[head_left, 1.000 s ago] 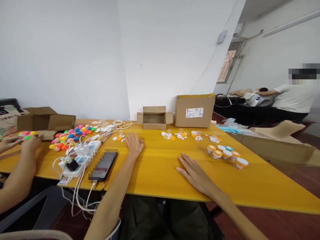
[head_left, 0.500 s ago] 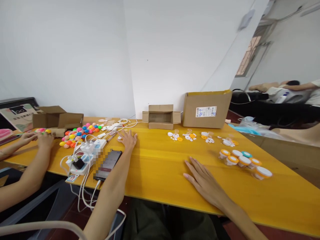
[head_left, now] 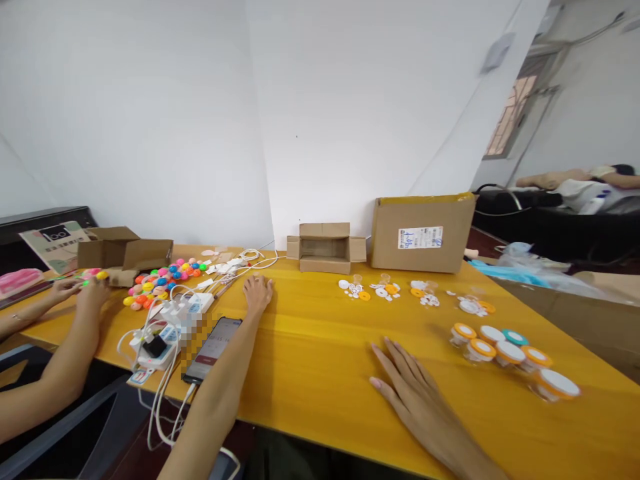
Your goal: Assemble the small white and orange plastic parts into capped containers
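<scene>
My left hand (head_left: 257,293) is low on the table beside the white cables. Its fingers are bent downward and drawn in, and whatever is beneath them is hidden. Flat on the yellow wooden table (head_left: 310,360) lies my right hand (head_left: 415,393), empty, with its fingers stretched out. Several clear jars with orange, white and teal lids (head_left: 510,352) stand to its right. Farther back are small piles of white and orange plastic parts (head_left: 354,289), some with clear cups. Under my left forearm's outer side is a phone (head_left: 213,350), partly pixelated.
Power strips (head_left: 170,330) with tangled cables sit at left, beside colourful small balls (head_left: 165,280). A co-worker's hands (head_left: 93,293) handle balls there. An open small carton (head_left: 325,250) and a large carton (head_left: 423,233) stand against the wall.
My left hand's fingers have drawn in from a wider spread, covering the small white pieces seen near them. The view has tilted up slightly; my right hand stays flat.
</scene>
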### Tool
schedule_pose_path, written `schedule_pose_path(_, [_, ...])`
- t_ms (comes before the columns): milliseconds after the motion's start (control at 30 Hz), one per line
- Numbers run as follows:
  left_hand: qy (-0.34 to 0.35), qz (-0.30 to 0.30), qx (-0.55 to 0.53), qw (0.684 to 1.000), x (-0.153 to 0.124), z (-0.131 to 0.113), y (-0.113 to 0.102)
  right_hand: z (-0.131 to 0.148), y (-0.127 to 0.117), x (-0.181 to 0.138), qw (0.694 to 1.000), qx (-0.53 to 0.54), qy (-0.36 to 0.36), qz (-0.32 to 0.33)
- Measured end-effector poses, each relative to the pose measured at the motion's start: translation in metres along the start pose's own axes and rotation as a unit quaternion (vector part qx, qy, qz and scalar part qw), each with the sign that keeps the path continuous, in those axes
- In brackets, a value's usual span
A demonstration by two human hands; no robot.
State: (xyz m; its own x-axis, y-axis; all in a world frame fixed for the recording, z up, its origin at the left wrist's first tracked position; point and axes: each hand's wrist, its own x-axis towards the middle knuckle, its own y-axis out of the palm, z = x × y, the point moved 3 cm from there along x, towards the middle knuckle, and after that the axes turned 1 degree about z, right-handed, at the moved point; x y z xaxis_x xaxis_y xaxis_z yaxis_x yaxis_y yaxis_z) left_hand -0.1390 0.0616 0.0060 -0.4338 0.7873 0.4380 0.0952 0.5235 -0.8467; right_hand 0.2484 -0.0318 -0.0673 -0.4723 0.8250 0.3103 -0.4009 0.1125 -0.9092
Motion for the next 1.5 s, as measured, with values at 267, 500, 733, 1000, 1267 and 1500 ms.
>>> schedule_pose_path(267, [0.133, 0.031, -0.002, 0.991, -0.015, -0.01, 0.018, 0.005, -0.003, 0.0, 1.0, -0.009, -0.013, -0.008])
schedule_pose_path(500, [0.212, 0.058, -0.083, 0.972, -0.047, -0.042, 0.027, 0.003, -0.002, 0.002, 1.0, -0.015, -0.02, -0.011])
schedule_pose_path(733, [0.313, 0.105, -0.145, 0.933, -0.085, -0.084, 0.026, -0.002, 0.003, 0.004, 0.999, -0.022, -0.024, -0.016])
schedule_pose_path(1000, [0.418, 0.159, -0.216, 0.868, -0.114, -0.107, 0.011, -0.001, 0.0, 0.009, 0.999, 0.023, -0.03, 0.003])
schedule_pose_path(1267, [0.42, 0.25, -0.278, 0.827, -0.106, -0.109, -0.001, 0.007, -0.005, 0.074, 0.974, 0.224, -0.005, -0.018])
schedule_pose_path(1500, [0.36, 0.257, -0.336, 0.832, -0.1, -0.102, -0.008, 0.027, 0.0, 0.123, 0.934, 0.351, -0.054, -0.029])
